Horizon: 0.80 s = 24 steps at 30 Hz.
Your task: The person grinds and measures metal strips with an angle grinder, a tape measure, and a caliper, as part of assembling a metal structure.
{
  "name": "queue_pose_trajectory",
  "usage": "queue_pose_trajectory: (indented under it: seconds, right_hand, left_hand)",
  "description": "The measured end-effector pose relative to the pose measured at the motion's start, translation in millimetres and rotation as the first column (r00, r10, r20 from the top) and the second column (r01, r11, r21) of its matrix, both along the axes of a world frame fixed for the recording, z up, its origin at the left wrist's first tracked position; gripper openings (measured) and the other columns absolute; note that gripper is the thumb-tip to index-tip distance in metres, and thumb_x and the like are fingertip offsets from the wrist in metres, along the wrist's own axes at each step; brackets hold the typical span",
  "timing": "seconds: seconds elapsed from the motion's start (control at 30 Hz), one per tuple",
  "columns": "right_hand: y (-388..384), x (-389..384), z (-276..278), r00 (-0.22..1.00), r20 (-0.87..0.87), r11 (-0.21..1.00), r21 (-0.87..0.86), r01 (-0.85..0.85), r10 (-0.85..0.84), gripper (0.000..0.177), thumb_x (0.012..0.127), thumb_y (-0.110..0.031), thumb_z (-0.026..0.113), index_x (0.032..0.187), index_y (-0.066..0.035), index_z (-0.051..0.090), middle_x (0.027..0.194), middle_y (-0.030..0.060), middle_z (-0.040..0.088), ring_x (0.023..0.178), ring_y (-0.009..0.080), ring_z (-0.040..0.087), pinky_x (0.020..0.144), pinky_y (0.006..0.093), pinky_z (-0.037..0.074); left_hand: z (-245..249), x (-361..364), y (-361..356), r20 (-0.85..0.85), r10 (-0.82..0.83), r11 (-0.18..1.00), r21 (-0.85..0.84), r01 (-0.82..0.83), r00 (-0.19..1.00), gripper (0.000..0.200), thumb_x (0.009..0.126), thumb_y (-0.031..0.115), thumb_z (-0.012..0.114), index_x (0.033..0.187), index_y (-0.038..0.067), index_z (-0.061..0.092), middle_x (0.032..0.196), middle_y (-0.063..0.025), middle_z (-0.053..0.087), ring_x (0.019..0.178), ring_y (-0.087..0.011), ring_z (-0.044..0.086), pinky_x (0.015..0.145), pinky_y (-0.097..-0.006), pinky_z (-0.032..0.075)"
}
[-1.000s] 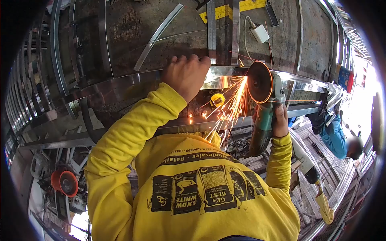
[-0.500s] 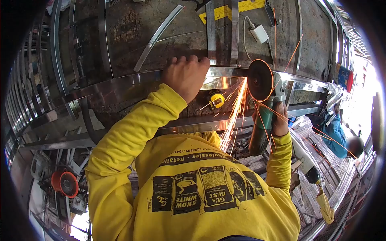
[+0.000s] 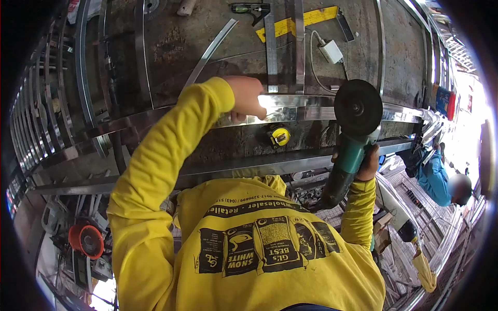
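My right hand [image 3: 369, 165] is closed around the green and black body of an angle grinder [image 3: 350, 155], partly hidden behind it. The grinder's dark disc [image 3: 358, 108] faces up, with no sparks around it. Across the work surface runs a shiny metal tube [image 3: 301, 113], and my left hand [image 3: 248, 97] is wrapped over it left of the grinder, its fingertips partly hidden. A yellow and black tape measure [image 3: 280, 136] lies just below the tube, between my hands.
Loose metal strips [image 3: 210, 52] lie beyond the tube, near a yellow level [image 3: 311, 18], a combination square [image 3: 254, 9] and a white adapter [image 3: 331, 52] with a cable. An orange round object [image 3: 86, 240] sits lower left. Another person in blue [image 3: 434, 179] is at the right.
The sparks have stopped. The grinder has come away from the tube, its disc now turned more toward me. My left hand has shifted slightly left and turned over the tube.
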State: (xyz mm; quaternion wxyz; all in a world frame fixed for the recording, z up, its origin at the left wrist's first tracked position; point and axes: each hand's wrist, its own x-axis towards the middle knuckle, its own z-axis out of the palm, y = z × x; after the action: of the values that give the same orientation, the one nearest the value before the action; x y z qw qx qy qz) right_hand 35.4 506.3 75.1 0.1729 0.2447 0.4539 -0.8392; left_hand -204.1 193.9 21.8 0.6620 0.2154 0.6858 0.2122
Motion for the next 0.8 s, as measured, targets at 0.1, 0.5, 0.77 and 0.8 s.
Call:
queue_pose_trajectory:
  seconds: [0.1,0.5,0.77,0.8]
  right_hand:
    - [-16,1,4,0.983,-0.149,0.993,0.032,0.113,-0.107,0.089,0.087,-0.060,0.068,0.138,0.009,0.045,0.114,0.0274,0.064,0.090,0.0350,0.071,0.077,0.0437,0.062]
    - [-16,31,0,0.991,-0.091,0.944,0.305,0.123,-0.099,0.087,0.088,-0.057,0.070,0.138,0.009,0.043,0.111,0.0278,0.064,0.085,0.0348,0.070,0.074,0.0439,0.061]
    - [-29,19,-11,0.995,-0.030,0.960,0.265,0.095,-0.090,0.098,0.088,-0.051,0.076,0.156,-0.001,0.025,0.138,0.0139,0.055,0.117,0.0237,0.061,0.098,0.0378,0.053]
    - [-27,22,-17,0.995,-0.036,0.954,0.283,0.096,-0.090,0.099,0.088,-0.051,0.076,0.156,-0.001,0.024,0.139,0.0136,0.054,0.119,0.0234,0.060,0.100,0.0376,0.051]
  left_hand:
    - [8,1,-1,-0.287,0.024,0.988,0.151,0.021,0.958,0.033,0.075,0.025,0.070,0.099,0.001,0.070,0.087,-0.0202,0.072,0.082,-0.0394,0.070,0.073,-0.0458,0.055]
    - [35,28,-2,-0.802,0.132,0.990,0.141,-0.030,0.582,0.025,0.084,0.018,0.075,0.097,0.005,0.059,0.084,-0.0180,0.070,0.085,-0.0431,0.069,0.070,-0.0515,0.055]
    - [29,30,-2,-0.829,0.098,0.991,0.133,0.023,0.551,0.022,0.087,0.018,0.073,0.100,0.006,0.060,0.085,-0.0211,0.072,0.084,-0.0420,0.072,0.071,-0.0506,0.059]
    - [30,29,-2,-0.830,0.092,0.990,0.135,0.038,0.549,0.020,0.088,0.018,0.072,0.099,0.005,0.062,0.084,-0.0218,0.073,0.083,-0.0410,0.073,0.071,-0.0496,0.061]
